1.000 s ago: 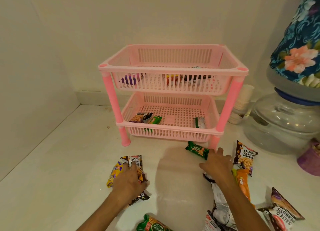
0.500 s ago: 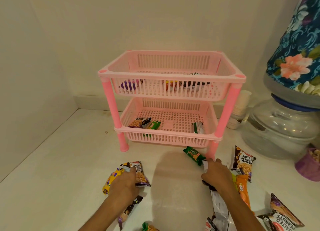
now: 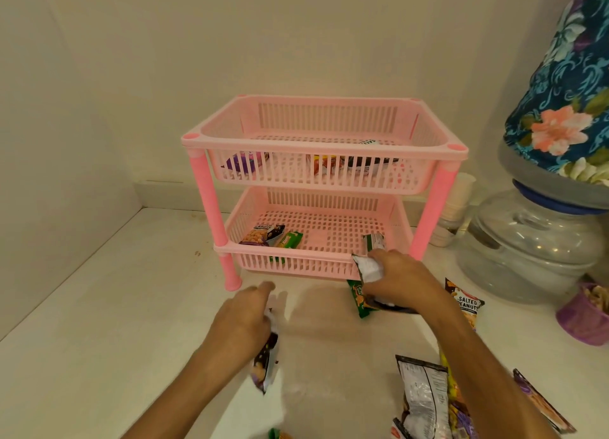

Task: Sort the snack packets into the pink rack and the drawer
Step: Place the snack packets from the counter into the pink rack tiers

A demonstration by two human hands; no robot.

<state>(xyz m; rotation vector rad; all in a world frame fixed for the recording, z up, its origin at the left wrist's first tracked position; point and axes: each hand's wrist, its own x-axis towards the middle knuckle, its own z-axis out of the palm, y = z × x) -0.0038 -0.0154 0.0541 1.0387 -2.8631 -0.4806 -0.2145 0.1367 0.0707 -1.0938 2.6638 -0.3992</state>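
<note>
Item: snack packets, light, crinkly, slippery film (we pinch edges). Left hand [image 3: 245, 316] grips a dark peanut packet [image 3: 266, 362]; right hand [image 3: 400, 282] clutches a white-backed packet [image 3: 368, 268].

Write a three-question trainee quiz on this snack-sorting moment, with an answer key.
1. True or false: the top tier of the pink rack holds no packets.
2. Which hand holds a packet at the front edge of the lower tier: A) left hand, B) right hand, C) neither?
3. Fill in: the green packet on the counter lies partly under the ____ hand.

Key
1. False: several packets show through the slats of the top tier.
2. B; the left hand holds a different, dark packet lower over the counter.
3. right
</note>
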